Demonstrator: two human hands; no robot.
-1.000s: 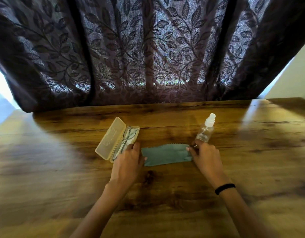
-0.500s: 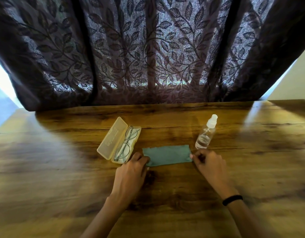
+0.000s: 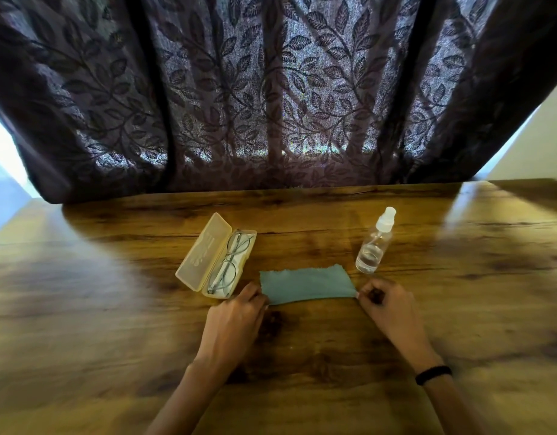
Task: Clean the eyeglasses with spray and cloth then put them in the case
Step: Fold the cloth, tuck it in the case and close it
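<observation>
Presently, glossy wood-grain surface [image 3: 114,309] before a dark leaf-patterned curtain [image 3: 270,89]. Left hand [image 3: 236,313] and right hand [image 3: 388,306] each pinch an end of the flat teal cloth [image 3: 305,285]. Wire eyeglasses [image 3: 231,262] lie in the open translucent case [image 3: 201,251] at 10 o'clock of the cloth; clear spray bottle [image 3: 376,246] at 2 o'clock.

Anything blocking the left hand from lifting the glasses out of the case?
Nothing visible. The case is open, lid laid back, and the eyeglasses lie exposed inside. The left hand sits beside its near end, but it pinches the cloth, as does the right hand.
</observation>
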